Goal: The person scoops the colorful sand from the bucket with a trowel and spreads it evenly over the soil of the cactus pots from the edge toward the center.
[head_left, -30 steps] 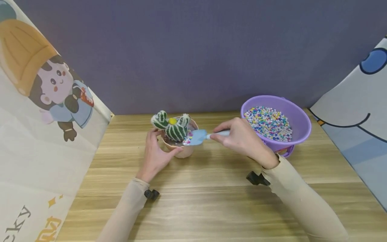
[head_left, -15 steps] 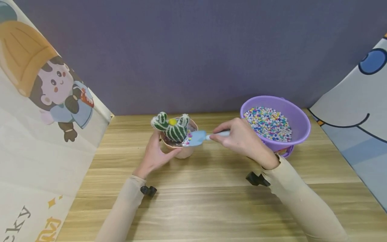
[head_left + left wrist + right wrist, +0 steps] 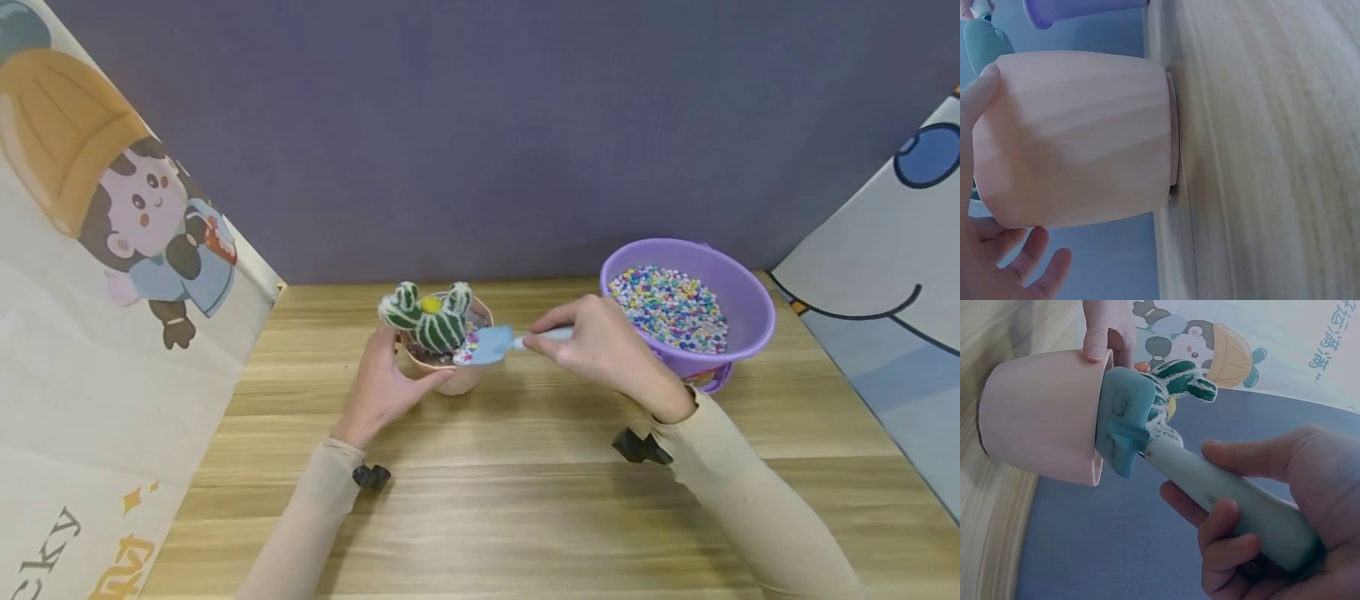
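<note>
A pale pink flower pot (image 3: 459, 382) stands on the table and holds a crocheted green-and-white cactus (image 3: 439, 333) with a yellow flower. My left hand (image 3: 377, 392) grips the pot near its rim, thumb at the front and fingers at the far left side. In the left wrist view the thumb (image 3: 984, 87) and fingers lie on opposite sides of the pot. My right hand (image 3: 600, 343) holds a light blue trowel (image 3: 489, 344) by its handle. The blade lies across the pot's right rim, with colourful pebbles (image 3: 467, 347) at its tip beside the cactus.
To the right stands a purple bucket (image 3: 750, 310) partly filled with multicoloured pebbles (image 3: 675, 310). A dark blue-grey partition (image 3: 480, 142) rises behind the table. Printed cartoon panels flank it at left and right.
The left hand's fingers have shifted slightly around the pot. The cactus leans a little lower, and the trowel blade has tipped slightly at the rim. The right hand has hardly moved.
</note>
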A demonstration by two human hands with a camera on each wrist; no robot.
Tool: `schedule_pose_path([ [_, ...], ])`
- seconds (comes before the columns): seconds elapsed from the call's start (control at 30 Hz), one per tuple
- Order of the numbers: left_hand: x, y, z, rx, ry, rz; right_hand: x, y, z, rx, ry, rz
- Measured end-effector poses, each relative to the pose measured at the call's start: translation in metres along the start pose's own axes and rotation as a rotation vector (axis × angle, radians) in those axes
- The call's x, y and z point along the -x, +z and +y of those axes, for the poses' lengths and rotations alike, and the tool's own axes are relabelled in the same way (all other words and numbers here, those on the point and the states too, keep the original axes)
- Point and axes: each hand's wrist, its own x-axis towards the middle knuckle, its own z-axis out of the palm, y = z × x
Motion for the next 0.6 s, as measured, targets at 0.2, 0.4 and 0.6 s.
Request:
schedule_pose_path([
  [0.2,0.001,0.004,0.005,-0.065,-0.024,0.029,0.000,0.000,0.000,0.016,-0.016,0.008],
  [0.4,0.003,0.006,0.011,-0.104,-0.020,0.047,0.001,-0.001,-0.002,0.018,-0.027,0.016],
  [0.6,0.003,0.003,0.004,-0.043,0.020,0.010,0.001,-0.001,-0.001,0.022,-0.029,0.012],
])
